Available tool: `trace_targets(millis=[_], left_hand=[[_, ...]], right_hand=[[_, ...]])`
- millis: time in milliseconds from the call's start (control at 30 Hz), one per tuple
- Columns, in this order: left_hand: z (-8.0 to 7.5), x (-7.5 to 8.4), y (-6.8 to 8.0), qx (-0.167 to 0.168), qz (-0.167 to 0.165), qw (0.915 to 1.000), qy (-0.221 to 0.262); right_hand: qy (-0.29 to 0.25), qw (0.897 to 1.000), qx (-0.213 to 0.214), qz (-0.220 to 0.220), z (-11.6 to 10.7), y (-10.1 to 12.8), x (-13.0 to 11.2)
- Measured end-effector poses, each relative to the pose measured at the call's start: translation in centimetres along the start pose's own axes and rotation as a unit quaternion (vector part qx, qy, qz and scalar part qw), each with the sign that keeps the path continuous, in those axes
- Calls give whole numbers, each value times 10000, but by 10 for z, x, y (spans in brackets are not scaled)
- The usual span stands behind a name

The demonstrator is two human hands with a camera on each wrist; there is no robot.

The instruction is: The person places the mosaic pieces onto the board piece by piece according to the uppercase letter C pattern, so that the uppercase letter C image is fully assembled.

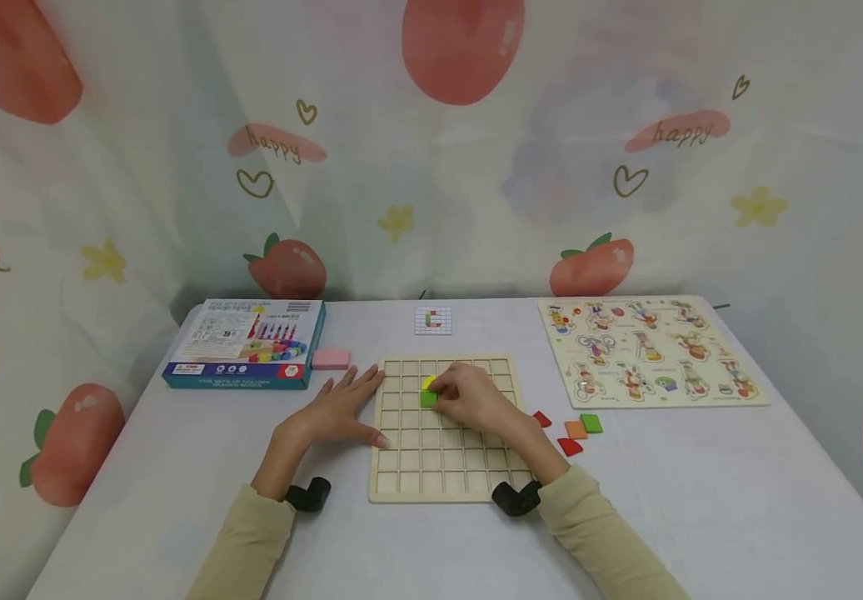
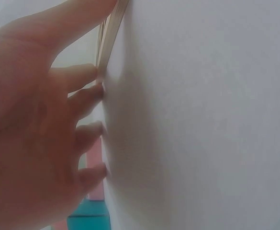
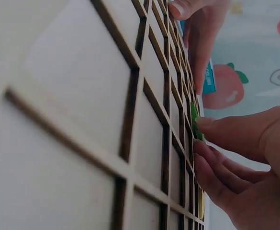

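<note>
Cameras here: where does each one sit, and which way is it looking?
Head: worn on the head, looking forward and down at the table; both hands and sleeved forearms show, with the grid board between them.
Left wrist: on the left wrist, looking along the tabletop; the left hand rests flat, fingertips at the board's edge.
Right wrist: on the right wrist, skimming low across the board; the right hand pinches a green tile.
Shared: head and right wrist both show the green tile and the left hand.
</note>
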State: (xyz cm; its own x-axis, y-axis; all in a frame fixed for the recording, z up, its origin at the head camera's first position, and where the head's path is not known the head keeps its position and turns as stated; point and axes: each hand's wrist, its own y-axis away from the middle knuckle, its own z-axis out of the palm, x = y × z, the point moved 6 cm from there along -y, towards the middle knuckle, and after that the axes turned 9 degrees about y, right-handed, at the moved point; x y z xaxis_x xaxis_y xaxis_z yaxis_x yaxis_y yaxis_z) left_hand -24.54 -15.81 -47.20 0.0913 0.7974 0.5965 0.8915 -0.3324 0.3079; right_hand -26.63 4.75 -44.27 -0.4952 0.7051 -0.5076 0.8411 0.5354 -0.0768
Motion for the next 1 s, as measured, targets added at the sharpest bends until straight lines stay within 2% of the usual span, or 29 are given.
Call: trace_targets(millis=[100,400,833,1000], left_hand=[[0,2,2,-13,40,10000,72],[-3,3,4,32,7,10000,17],[-3,1,5,55,28,9999,82],[-2,2,4,28,27,9999,109]], right_hand=[[33,9999,-18,-150,-3,6,1],[202,9971,447,-590,-21,35,15],[294,9986,361,-251,-24,67,36],[289,9978,542,-236,-28,72,41]])
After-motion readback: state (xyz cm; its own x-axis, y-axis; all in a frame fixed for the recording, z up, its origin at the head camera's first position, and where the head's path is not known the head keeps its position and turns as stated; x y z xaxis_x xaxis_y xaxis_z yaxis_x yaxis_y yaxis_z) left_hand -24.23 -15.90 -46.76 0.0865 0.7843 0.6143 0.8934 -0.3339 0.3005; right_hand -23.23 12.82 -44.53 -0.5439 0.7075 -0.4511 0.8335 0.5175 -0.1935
